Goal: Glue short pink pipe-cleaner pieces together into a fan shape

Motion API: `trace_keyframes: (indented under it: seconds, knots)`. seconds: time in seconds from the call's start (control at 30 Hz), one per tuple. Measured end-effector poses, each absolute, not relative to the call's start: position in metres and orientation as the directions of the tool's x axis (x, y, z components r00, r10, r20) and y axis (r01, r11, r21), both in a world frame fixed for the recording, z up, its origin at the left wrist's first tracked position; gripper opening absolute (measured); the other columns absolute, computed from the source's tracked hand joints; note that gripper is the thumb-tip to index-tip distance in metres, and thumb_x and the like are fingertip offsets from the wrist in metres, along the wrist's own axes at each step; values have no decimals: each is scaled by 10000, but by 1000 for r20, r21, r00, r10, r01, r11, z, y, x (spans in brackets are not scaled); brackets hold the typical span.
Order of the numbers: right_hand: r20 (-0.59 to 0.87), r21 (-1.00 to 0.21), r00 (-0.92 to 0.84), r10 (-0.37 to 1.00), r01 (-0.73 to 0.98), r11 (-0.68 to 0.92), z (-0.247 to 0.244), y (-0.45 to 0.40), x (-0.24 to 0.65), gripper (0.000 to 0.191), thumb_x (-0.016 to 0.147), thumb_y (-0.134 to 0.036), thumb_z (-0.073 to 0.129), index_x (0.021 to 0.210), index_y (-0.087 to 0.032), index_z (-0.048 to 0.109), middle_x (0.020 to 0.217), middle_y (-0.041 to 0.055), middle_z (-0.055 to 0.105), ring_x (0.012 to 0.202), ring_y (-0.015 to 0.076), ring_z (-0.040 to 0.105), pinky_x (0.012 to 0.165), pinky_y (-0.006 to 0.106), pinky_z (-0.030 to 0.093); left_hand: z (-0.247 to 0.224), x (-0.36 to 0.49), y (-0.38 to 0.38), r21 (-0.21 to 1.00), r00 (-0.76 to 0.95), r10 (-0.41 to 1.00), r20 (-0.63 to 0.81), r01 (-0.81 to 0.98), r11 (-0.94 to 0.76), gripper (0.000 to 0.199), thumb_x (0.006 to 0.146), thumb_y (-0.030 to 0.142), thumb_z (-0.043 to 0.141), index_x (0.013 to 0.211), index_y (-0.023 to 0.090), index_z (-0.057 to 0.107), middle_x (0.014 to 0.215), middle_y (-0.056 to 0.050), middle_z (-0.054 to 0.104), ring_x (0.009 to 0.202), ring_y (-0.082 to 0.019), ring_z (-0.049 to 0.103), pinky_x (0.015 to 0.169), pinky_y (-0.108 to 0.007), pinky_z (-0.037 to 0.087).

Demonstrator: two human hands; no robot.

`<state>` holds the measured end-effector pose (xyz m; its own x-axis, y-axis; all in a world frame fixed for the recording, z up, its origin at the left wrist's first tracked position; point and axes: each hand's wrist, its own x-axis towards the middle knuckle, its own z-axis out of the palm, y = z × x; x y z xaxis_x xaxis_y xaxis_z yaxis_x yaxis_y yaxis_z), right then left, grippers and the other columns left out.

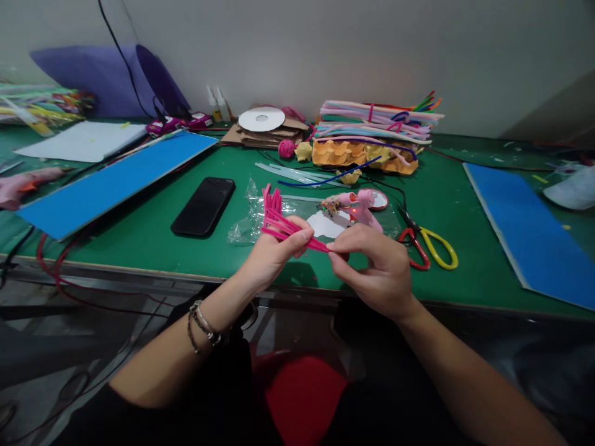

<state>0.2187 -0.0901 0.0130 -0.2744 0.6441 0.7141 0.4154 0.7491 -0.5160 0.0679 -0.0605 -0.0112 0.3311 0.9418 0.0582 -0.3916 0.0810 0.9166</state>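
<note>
Grip: my left hand (269, 254) and right hand (376, 266) both pinch the pink pipe cleaners (281, 224), held above the table (139, 235) edge.
Risk: loose ends fan out beyond my left fingers; a slack pinch could drop some.
Hazard: glue gun (357, 207) lies just beyond my right knuckles, light on; may burn.

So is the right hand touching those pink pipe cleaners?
Touching. The head view shows the right hand pinching one end of the pink pipe cleaners, with the left hand gripping the bundle.

Open green surface (139, 238) lies between phone (203, 206) and blue sheet (109, 183), and right of the scissors (430, 244). Directly ahead of the hands, glue gun (360, 207), plastic bag (251, 220) and egg cartons (357, 153) block passage.
</note>
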Motion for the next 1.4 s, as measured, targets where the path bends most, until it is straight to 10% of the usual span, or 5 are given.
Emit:
trace_keyframes:
  seconds: [1.4]
  knots:
    - [637,-571,-201,744,525,631,12,-90,216,76,703,-116,556,694,-187,533,614,-42,570,520,64,521,512,195,453,-10,69,-61,926,296,953,68,-373,50,234,627,375,664,618,179,536,515,53,427,506,-73,362,505,-232,278]
